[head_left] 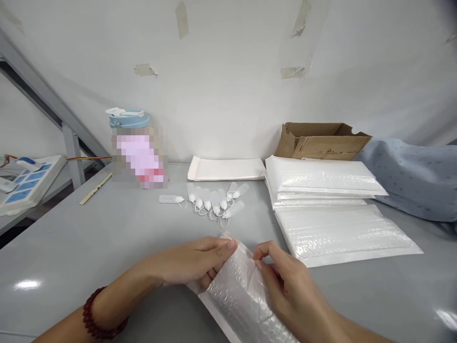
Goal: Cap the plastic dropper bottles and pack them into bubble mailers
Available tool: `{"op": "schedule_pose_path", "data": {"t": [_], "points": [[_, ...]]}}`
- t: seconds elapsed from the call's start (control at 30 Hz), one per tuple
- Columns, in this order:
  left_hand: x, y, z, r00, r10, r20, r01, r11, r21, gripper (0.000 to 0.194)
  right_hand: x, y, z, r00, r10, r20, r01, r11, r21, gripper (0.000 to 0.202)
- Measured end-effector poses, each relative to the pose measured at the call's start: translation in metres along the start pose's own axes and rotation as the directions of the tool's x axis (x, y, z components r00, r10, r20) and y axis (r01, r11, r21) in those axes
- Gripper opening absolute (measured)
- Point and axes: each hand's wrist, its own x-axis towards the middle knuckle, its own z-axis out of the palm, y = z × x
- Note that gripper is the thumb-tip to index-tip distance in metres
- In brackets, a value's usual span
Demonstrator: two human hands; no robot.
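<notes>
A white bubble mailer (246, 290) slants across the front of the table between my two hands. My left hand (200, 262), with a dark red beaded bracelet on the wrist, grips the mailer's upper left edge, thumb on top and fingers curled beneath. On the other side, my right hand (285, 276) pinches the mailer's upper right edge between thumb and forefinger. Just beyond the hands lie several small clear squeeze bottles (207, 202) with white tethered caps. One such bottle (171, 199) lies apart to the left.
Stacked bubble mailers (342, 233) lie at right, before an open cardboard box (324, 145) and bluish cloth (410, 176). A flat white mailer (228, 169) rests by the wall. At left stand a blue-lidded bottle (130, 119), a thin wooden strip (95, 189) and a power strip (32, 183).
</notes>
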Motion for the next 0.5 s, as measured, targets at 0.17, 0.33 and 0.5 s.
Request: {"op": "schedule_pose_path", "data": {"t": [0.17, 0.33, 0.5], "points": [[0.001, -0.001, -0.002, 0.999, -0.002, 0.052, 0.009, 0.991, -0.135, 0.06, 0.0, -0.002, -0.002, 0.998, 0.06, 0.018, -0.061, 0.997, 0.05, 0.015], [-0.003, 0.002, -0.01, 0.914, 0.256, -0.316, -0.246, 0.967, 0.073, 0.044, 0.004, -0.003, -0.004, 0.989, 0.142, -0.041, -0.131, 0.972, 0.195, 0.012], [-0.005, 0.005, -0.019, 0.732, 0.273, -0.625, -0.238, 0.961, 0.142, 0.052, 0.006, -0.009, -0.006, 0.946, 0.323, -0.026, -0.286, 0.868, 0.406, 0.017]]}}
